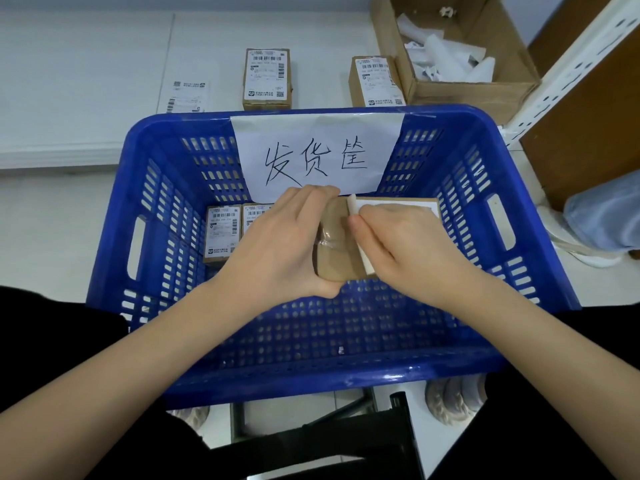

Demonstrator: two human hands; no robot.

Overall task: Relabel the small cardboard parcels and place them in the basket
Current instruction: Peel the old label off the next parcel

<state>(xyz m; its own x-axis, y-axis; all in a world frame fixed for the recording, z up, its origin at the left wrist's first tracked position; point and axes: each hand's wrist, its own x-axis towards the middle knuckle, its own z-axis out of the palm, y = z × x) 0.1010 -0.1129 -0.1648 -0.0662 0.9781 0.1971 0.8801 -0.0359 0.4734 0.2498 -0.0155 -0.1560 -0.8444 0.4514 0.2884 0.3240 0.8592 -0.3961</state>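
Observation:
Above the blue plastic basket (pixel 526 265) my left hand (pixel 277 244) grips a small brown cardboard parcel (pixel 341 252) by its left end. My right hand (pixel 398 240) pinches the curled edge of a white label (pixel 356 206) partly lifted off the parcel's top. Two labelled parcels (pixel 223 233) lie side by side on the basket floor at the left, the second partly hidden by my left hand. Two more labelled parcels (pixel 266 77) (pixel 375 81) stand on the white table behind the basket. A loose printed label (pixel 187 97) lies flat on the table at the left.
A white paper sign with handwritten characters (pixel 317 155) hangs on the basket's far wall. An open cardboard box (pixel 460 81) holding crumpled white backing papers sits at the back right. A white perforated shelf post (pixel 568 71) and a brown panel stand at the right.

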